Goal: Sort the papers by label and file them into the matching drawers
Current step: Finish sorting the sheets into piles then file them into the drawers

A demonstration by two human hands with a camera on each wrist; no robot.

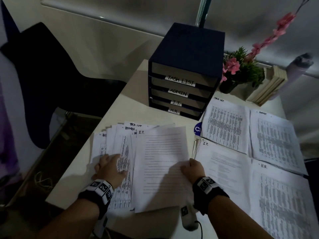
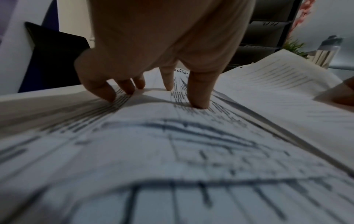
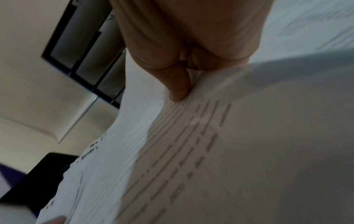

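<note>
The sheet (image 1: 164,163) of close-typed lines lies on top of the fanned heap (image 1: 119,140) at the near middle of the table (image 1: 124,100), its long axis running from 6 to 12 o'clock. The right hand (image 1: 192,167) is on it, pinching its right edge between thumb (image 3: 177,84) and fingers, and the paper bows up limp and thin there. Its label is out of sight, so I cannot tell its pile. If it is I.T., that pile (image 1: 224,163) lies just beside the hand at 3 o'clock. The left hand (image 1: 110,167), fingers spread and nearly straight, presses the heap flat at 9 o'clock. The boxy dark drawer unit (image 1: 185,69) with white labels stands at 12 o'clock.
</note>
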